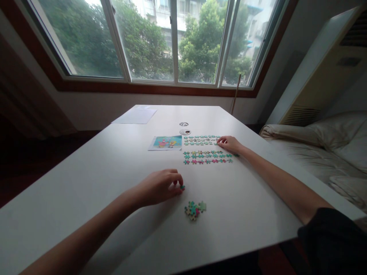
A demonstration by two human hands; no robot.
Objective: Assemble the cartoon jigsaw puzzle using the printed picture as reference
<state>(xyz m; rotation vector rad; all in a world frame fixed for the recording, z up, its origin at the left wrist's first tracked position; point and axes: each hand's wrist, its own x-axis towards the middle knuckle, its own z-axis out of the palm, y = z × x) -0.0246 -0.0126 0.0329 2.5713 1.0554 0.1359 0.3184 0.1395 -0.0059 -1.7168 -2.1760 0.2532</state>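
My left hand (164, 184) is closed in a pinch on a small green puzzle piece (182, 187), just above the white table. Nearer to me lies a small pile of puzzle pieces (193, 211) in green, tan and pink. Farther off, several rows of puzzle pieces (205, 156) are laid out in lines. My right hand (230, 144) reaches to the right end of the third row from the back, its fingertips closed on a pale green puzzle piece (216, 144) at the tabletop. To the left of the rows is a picture sheet (168, 143) with colourful cartoon figures.
Two round grommets (185, 132) sit in the white table (94, 179) behind the rows. Sheets of paper (134, 115) lie at its far left. A pale sofa (315, 147) stands to the right, with a window (172, 42) beyond the table.
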